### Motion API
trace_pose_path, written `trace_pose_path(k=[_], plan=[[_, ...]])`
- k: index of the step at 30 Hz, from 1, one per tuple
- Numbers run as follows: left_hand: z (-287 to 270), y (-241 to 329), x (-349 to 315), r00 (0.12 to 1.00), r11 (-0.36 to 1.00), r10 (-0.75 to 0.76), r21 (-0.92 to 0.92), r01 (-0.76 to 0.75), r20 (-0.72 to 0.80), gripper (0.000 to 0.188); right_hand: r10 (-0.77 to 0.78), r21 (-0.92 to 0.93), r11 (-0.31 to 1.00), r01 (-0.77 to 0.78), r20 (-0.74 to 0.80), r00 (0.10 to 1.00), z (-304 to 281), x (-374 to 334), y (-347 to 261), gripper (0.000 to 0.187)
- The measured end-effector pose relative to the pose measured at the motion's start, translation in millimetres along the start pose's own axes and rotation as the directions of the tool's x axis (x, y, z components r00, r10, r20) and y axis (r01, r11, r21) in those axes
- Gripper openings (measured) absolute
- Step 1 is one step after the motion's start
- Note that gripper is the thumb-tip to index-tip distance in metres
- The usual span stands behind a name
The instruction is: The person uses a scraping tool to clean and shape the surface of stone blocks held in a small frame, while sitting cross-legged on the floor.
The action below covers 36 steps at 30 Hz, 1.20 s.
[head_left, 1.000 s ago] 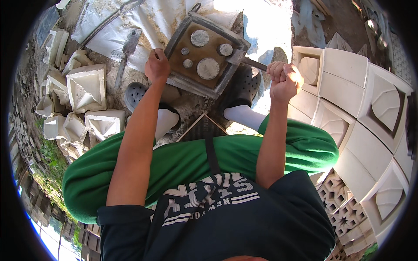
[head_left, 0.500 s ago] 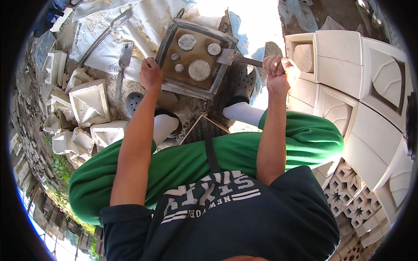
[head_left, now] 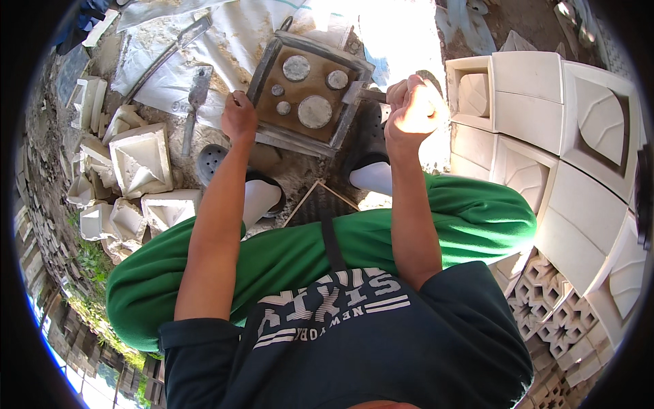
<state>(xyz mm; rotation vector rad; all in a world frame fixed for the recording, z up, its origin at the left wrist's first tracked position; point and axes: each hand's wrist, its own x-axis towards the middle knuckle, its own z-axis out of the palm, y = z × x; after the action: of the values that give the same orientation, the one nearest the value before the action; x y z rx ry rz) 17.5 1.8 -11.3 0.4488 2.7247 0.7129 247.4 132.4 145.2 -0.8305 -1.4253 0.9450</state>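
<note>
A square, dark-rimmed mould (head_left: 260, 71) lies at a tilt between my feet. Its brown bed holds several round, pale grey discs, the largest disc (head_left: 315, 112) near the lower right corner. My left hand (head_left: 240, 119) is closed in a fist against the mould's left side; what lies inside the fist is hidden. Fingers wrapped round its dark handle, my right hand (head_left: 413, 112) grips a short tool (head_left: 353, 93). The tool's squarish grey end overlaps the mould's right rim. I cannot tell the tool's exact kind.
A trowel (head_left: 195, 102) and a long-handled tool (head_left: 167, 58) lie on a white sheet (head_left: 228, 34) at the left. Broken pale castings (head_left: 142, 160) are heaped beside it. Stacked cream relief blocks (head_left: 528, 75) and star-patterned lattice pieces (head_left: 562, 327) line the right side.
My right hand has moved left, closer to the mould, and tilted. The tool's grey end stays at the right rim. My left hand has hardly moved.
</note>
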Motion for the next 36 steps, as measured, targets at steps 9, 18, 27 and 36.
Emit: trace_pose_path(k=[9,18,27,36], plan=[[3,-2,0,1.000,1.000,0.000,-0.025,0.000,-0.002,0.041,0.290,0.250,0.936,-0.249,-0.143,0.946,4,-13,18,0.039],[5,-4,3,1.000,1.000,0.000,-0.027,0.000,0.002,0.042,0.300,0.143,0.948,-0.283,-0.111,0.948,8,-19,29,0.037],[7,-5,3,1.000,0.999,-0.003,-0.041,0.003,0.004,0.040,-0.166,-0.251,0.949,0.191,0.120,0.979,11,1,47,0.033],[5,-4,-1,1.000,0.999,0.013,-0.044,-0.013,0.002,0.041,-0.063,-0.020,0.997,0.069,0.213,0.975,14,30,42,0.029]])
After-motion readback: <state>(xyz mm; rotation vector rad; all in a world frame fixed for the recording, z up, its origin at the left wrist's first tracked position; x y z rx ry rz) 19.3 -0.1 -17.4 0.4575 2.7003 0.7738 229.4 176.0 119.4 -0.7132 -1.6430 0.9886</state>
